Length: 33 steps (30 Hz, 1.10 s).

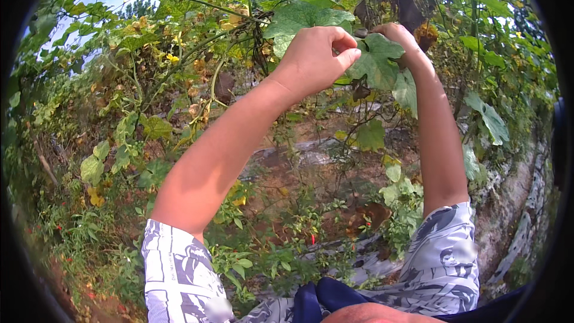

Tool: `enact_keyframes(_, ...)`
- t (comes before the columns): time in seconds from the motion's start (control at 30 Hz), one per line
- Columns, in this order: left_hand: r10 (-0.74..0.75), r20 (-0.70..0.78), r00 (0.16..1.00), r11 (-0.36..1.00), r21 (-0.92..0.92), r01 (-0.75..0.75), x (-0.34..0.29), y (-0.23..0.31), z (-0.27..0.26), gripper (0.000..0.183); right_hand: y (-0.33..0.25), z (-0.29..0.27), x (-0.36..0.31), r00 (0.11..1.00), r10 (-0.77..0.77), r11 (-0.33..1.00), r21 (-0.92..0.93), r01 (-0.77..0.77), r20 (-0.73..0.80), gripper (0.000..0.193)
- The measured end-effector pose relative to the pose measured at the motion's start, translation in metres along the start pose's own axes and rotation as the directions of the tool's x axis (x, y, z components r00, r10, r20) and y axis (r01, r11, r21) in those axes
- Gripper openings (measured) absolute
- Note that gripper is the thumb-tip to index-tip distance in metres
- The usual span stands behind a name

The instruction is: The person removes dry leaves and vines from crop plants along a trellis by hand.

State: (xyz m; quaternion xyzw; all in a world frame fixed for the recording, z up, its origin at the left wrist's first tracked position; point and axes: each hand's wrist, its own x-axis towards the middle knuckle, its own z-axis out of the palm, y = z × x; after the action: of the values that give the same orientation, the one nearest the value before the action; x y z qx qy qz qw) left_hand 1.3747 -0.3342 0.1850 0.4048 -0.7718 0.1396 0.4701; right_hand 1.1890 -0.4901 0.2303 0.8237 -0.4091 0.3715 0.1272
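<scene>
One tangled mass of green leafy vines surrounds two bare hands. The left hand has its thumb and forefinger curved toward each other; whether they pinch anything I cannot tell. The right hand's fingertips are hidden, so its grip cannot be told. One broad, lobed green leaf hangs between them. One small yellow flower sits well left of both; at least one slim red pepper, well below.

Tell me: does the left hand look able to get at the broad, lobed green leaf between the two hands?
Probably yes: the left hand is close beside the broad, lobed green leaf, and nothing visible blocks the way.
</scene>
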Motion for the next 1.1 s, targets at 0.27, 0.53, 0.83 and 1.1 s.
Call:
enact_keyframes(0.27,0.018,-0.34,0.94,0.998,-0.049,-0.037,0.046,0.023,-0.007,0.027,0.117,-0.046,0.02,0.955,0.184,0.933,0.348,-0.095,-0.233,0.03)
enact_keyframes(0.53,0.177,0.02,0.984,0.948,0.265,-0.176,0.118,0.01,0.094,0.025,0.108,0.049,0.015,0.968,-0.177,0.963,-0.233,0.134,-0.177,0.014)
enact_keyframes(0.83,-0.096,0.318,0.943,0.15,0.941,-0.302,0.14,-0.025,0.119,0.02,0.11,-0.001,-0.052,0.819,-0.571,0.804,-0.236,0.545,-0.051,0.01)
enact_keyframes(1.1,0.182,0.37,0.911,0.112,0.913,-0.393,0.103,-0.031,0.127,0.01,0.15,-0.051,0.052,0.768,-0.166,0.904,0.215,0.369,-0.619,0.042)
